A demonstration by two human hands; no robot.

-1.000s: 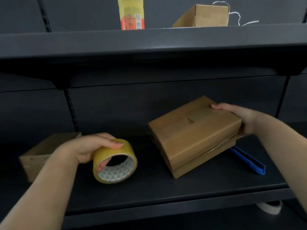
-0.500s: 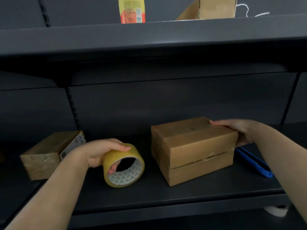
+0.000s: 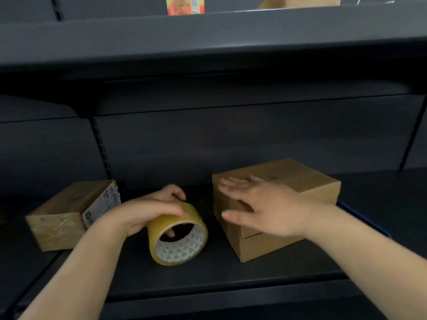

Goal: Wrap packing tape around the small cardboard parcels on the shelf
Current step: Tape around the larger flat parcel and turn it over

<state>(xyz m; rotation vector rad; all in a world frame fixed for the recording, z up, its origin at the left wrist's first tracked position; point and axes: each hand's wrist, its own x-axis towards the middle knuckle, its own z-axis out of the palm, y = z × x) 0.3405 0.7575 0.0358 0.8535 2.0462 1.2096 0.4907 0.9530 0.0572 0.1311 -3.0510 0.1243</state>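
Note:
A yellow roll of packing tape [image 3: 179, 243] stands on edge on the dark shelf [image 3: 208, 280]. My left hand [image 3: 147, 211] grips it from above, with a finger inside the core. Right of it sits a brown cardboard parcel [image 3: 307, 181], flat on the shelf, with a seam along its front side. My right hand [image 3: 261, 206] hovers in front of the parcel's left half, fingers spread and blurred, holding nothing. A second, smaller parcel [image 3: 60, 211] with a white label on its end lies at the far left.
A blue tool [image 3: 362, 218] lies behind my right forearm, right of the parcel. The upper shelf [image 3: 208, 31] hangs low overhead and carries a yellow-red packet [image 3: 184, 5] and an open cardboard box [image 3: 300, 1]. The back panel is close behind the parcels.
The middle parcel went from tilted to lying flat. My right hand left its far right corner and now reaches across its front, fingers spread. The left hand with the tape shifted slightly right.

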